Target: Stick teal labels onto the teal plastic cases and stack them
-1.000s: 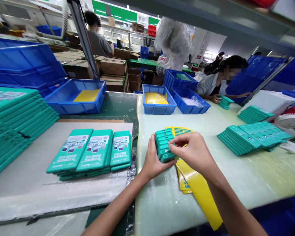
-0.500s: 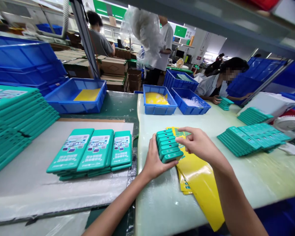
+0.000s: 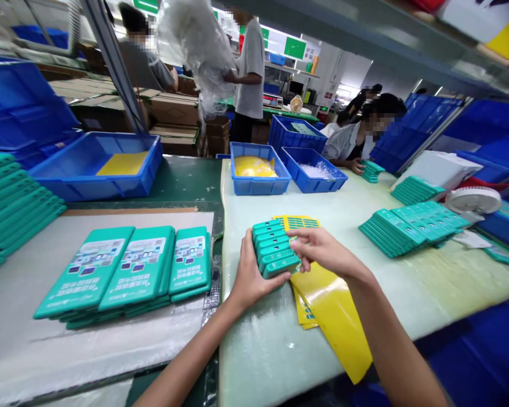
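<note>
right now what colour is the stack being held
The held stack is teal green; the head view, the only one here, shows it best.

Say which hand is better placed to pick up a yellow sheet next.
The right hand, probably: it is close to the yellow sheets and not wrapped around the teal stack, while the left hand is occupied gripping that stack.

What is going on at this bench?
A person's left hand grips a small stack of teal pieces; the right hand has its fingers at the stack's edge, contact unclear. Yellow sheets lie on the pale mat. Printed teal piles lie left, another teal batch right.
</note>
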Action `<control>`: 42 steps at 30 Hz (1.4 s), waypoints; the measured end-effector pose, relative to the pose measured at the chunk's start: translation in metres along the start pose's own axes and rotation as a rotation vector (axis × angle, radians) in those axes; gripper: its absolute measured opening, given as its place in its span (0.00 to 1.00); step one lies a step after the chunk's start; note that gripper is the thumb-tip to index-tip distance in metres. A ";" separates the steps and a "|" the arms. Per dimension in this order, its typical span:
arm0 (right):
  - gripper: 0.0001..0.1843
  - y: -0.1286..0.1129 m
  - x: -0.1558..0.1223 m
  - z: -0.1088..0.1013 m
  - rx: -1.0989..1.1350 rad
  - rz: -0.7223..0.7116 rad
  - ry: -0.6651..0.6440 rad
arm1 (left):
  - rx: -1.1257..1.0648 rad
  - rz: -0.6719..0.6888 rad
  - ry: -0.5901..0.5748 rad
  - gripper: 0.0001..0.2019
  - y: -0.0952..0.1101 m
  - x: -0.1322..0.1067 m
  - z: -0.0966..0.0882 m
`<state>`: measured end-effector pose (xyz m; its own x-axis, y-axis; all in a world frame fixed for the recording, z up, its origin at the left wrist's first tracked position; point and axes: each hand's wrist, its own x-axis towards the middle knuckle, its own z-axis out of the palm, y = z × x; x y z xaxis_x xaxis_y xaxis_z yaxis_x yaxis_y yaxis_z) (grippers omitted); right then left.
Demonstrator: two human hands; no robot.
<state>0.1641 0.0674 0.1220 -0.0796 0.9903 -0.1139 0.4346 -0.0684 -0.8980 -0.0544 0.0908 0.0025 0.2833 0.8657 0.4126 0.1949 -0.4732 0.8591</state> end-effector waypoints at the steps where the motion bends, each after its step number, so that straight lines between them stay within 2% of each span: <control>1: 0.21 0.008 0.003 -0.006 -0.110 0.022 0.121 | -0.001 -0.001 -0.001 0.69 0.000 0.000 0.000; 3: 0.17 0.029 0.009 -0.014 -0.329 0.088 0.360 | 0.001 -0.007 0.000 0.70 -0.001 0.001 -0.001; 4: 0.15 0.040 0.011 -0.015 -0.404 0.124 0.422 | 0.006 -0.011 0.005 0.70 -0.001 0.001 -0.001; 7: 0.11 0.071 0.008 -0.004 -0.498 0.197 0.394 | 0.033 -0.013 0.015 0.68 -0.001 0.001 -0.001; 10: 0.14 0.088 -0.001 0.020 -0.560 0.211 0.353 | 0.042 -0.006 0.013 0.68 0.000 0.001 -0.001; 14: 0.15 0.089 -0.008 0.042 -0.631 0.235 0.362 | 0.043 -0.007 0.028 0.68 0.001 0.001 0.000; 19: 0.09 0.086 -0.014 0.059 -0.674 0.241 0.404 | 0.047 0.002 0.025 0.68 0.001 0.001 0.000; 25: 0.10 0.086 -0.017 0.075 -0.673 0.247 0.411 | 0.066 -0.001 0.008 0.68 0.002 0.000 -0.002; 30: 0.12 0.078 -0.009 0.074 -0.662 0.293 0.359 | 0.071 -0.014 0.013 0.69 0.001 0.000 0.000; 35: 0.06 0.080 -0.003 0.073 -0.602 0.344 0.409 | 0.050 -0.029 0.017 0.71 0.001 0.000 0.000; 39: 0.08 0.090 -0.002 0.075 -0.450 0.308 0.495 | 0.040 -0.028 0.021 0.71 0.002 0.001 0.000; 42: 0.10 0.097 -0.003 0.071 -0.238 0.253 0.515 | 0.031 -0.027 0.024 0.72 0.002 0.000 0.000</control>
<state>0.1428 0.0491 0.0053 0.4696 0.8820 -0.0380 0.5761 -0.3388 -0.7439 -0.0538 0.0899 0.0044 0.2550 0.8819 0.3965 0.2312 -0.4538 0.8606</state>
